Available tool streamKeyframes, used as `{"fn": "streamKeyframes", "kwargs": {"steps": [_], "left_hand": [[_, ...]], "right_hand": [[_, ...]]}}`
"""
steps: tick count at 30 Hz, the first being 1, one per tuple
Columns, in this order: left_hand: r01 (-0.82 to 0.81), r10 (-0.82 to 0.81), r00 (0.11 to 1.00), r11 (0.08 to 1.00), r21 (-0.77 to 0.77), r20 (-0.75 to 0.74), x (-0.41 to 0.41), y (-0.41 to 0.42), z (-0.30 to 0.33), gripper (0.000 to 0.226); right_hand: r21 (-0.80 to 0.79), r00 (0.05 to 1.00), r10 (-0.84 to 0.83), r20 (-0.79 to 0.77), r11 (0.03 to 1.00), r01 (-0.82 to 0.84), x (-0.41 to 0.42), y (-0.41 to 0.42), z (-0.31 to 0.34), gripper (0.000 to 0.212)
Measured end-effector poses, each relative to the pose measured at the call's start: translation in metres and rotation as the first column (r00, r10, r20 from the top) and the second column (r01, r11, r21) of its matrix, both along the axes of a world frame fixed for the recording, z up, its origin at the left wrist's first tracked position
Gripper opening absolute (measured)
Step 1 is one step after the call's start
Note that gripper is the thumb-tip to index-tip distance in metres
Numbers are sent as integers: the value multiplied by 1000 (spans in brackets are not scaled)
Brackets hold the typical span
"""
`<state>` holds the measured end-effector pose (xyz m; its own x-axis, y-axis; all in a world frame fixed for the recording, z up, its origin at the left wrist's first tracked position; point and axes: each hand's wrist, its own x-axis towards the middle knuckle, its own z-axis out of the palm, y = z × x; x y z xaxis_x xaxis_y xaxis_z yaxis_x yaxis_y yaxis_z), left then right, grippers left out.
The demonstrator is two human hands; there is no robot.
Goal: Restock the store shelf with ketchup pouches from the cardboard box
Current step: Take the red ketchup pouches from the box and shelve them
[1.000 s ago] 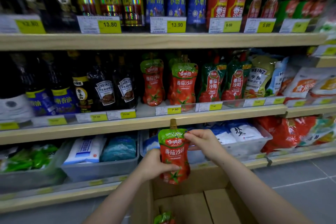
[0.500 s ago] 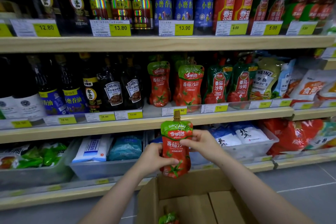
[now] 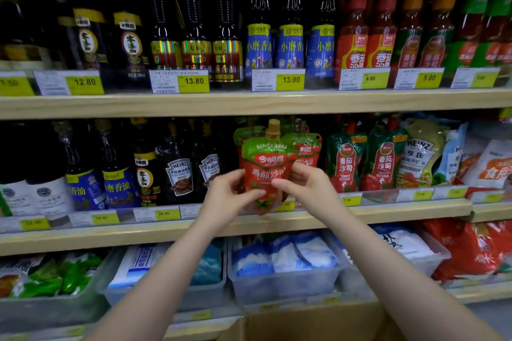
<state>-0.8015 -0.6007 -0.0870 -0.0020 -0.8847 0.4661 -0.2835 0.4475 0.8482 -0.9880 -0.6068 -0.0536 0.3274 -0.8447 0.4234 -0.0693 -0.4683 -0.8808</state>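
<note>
A red and green ketchup pouch (image 3: pixel 267 163) with a tan cap is held upright at the front of the middle shelf (image 3: pixel 249 225). My left hand (image 3: pixel 227 196) grips its lower left side and my right hand (image 3: pixel 304 183) pinches its right edge. Behind it stand matching pouches (image 3: pixel 307 149) on that shelf. The cardboard box (image 3: pixel 304 324) shows only its top rim at the bottom edge; its inside is out of view.
Darker green ketchup pouches (image 3: pixel 345 163) and Heinz bags (image 3: pixel 421 155) stand to the right, dark sauce bottles (image 3: pixel 180 169) to the left. Tall bottles (image 3: pixel 260 44) fill the upper shelf. Clear bins of salt bags (image 3: pixel 282 260) sit on the lower shelf.
Both hands have lifted the pouch from in front of the lower shelf up to the middle shelf. The view has moved closer and the box has dropped almost out of sight.
</note>
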Motion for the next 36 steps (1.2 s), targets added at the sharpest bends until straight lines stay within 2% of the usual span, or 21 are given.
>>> {"fn": "streamKeyframes", "kwargs": {"steps": [5,9,14,20,31,36], "left_hand": [[-109,116,989,991,-74,87,5,-36,9,25],[-195,200,970,980,-46,138,8,-54,-10,21],[-196,193,964,981,-1,185,11,-64,-34,21],[-233,223,953,972,24,203,9,-69,-36,38],[-240,220,939,970,47,264,12,-61,-34,35],[-241,225,926,970,17,302,11,-57,-36,42]], "right_hand": [[-20,999,-29,46,999,30,25,-44,2,21],[-16,996,-86,-18,996,86,33,-68,-24,19],[-24,975,-175,-140,985,173,39,-81,-45,26],[-74,939,-298,-173,954,290,44,-80,-51,26],[-126,899,-339,-276,940,316,48,-76,-43,29],[-84,912,-314,-262,949,303,45,-68,-45,46]]}}
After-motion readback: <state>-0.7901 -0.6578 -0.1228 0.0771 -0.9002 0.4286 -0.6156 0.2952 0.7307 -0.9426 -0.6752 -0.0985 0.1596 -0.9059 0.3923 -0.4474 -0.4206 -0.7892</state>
